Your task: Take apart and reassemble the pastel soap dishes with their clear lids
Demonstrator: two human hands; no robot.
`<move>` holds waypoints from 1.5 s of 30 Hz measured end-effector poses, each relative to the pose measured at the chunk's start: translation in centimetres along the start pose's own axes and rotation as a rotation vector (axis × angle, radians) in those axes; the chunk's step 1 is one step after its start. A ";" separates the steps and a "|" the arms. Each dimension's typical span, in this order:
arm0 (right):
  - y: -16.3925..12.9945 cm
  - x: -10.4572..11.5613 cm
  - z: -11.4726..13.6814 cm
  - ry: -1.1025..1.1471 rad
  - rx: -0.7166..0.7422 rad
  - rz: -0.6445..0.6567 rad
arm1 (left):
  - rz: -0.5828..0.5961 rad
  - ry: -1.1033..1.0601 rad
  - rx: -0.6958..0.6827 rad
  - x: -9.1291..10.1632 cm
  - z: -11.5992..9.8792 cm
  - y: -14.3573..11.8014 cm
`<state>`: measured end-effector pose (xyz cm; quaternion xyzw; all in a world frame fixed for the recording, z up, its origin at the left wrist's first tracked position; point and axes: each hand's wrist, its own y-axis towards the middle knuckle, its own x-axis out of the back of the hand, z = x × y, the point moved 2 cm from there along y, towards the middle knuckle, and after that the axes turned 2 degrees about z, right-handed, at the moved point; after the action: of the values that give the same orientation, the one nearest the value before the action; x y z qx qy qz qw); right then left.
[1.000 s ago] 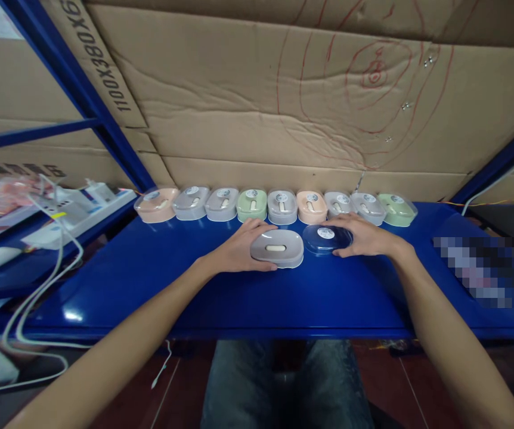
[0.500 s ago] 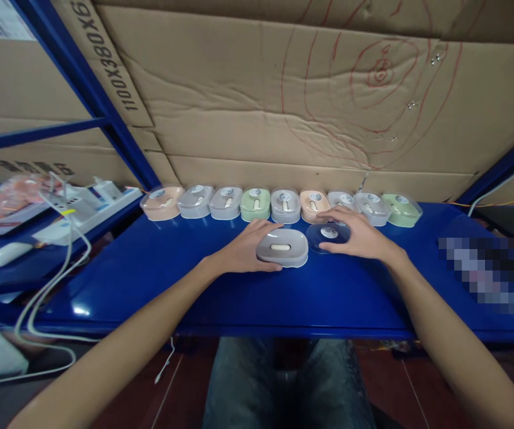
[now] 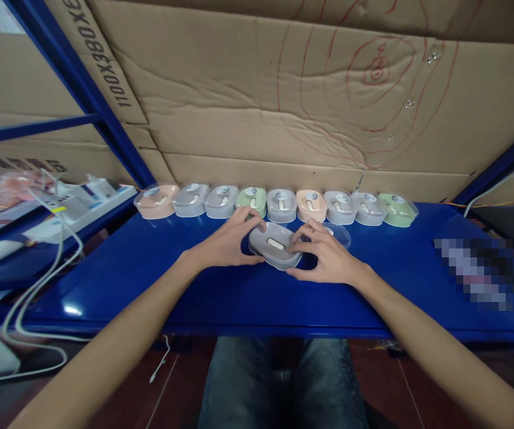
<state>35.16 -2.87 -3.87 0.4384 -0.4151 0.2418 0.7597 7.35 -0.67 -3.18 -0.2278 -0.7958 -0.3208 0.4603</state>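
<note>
A light grey, rounded oval plastic box with a white rim (image 3: pixel 263 241) was in both hands above the glossy blue metal table (image 3: pixel 248 304), turned askew so that its right end came nearer the person. Whether its underside touched the tabletop could not be told. A small white pill-shaped piece (image 3: pixel 276 243) sat in the recess in the middle of its top.

The left hand (image 3: pixel 225 241) spanned the box's left end, thumb on the near edge and fingers on the far edge, parted as widely as the box itself. The right hand (image 3: pixel 333 259) held the right end more narrowly: bent fingertips rested on the top, the thumb was at the near edge.

Just right of the box and slightly beyond it, a clear plastic oval lid with a round label (image 3: pixel 340 235) lay on the table, partly hidden by the right hand. Farther beyond the box stood a row of nine clear-lidded boxes in grey, peach and green (image 3: pixel 282 208), before a brown cardboard wall (image 3: pixel 221 71).
</note>
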 end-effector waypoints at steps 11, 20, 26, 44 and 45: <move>0.3 -0.9 2.7 0.386 0.064 0.131 | 0.021 -0.049 0.024 -0.1 0.3 0.1; 0.0 -0.8 0.3 0.335 -0.069 -0.118 | 0.080 -0.251 0.008 -1.3 1.0 0.3; -0.3 -2.0 -0.1 0.157 -0.053 0.046 | 0.160 -0.498 -0.088 -2.4 1.2 0.4; -0.2 -2.3 -0.4 -0.014 -0.079 -0.010 | 0.221 -0.200 0.110 -1.2 -1.3 -0.5; -0.3 -2.3 -0.4 -0.025 -0.082 -0.002 | 0.213 -0.195 0.108 -1.3 -1.3 -0.5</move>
<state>34.28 -2.65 -6.06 0.4104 -0.4338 0.2185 0.7718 8.44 -2.02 -3.99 -0.3160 -0.8241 -0.2031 0.4239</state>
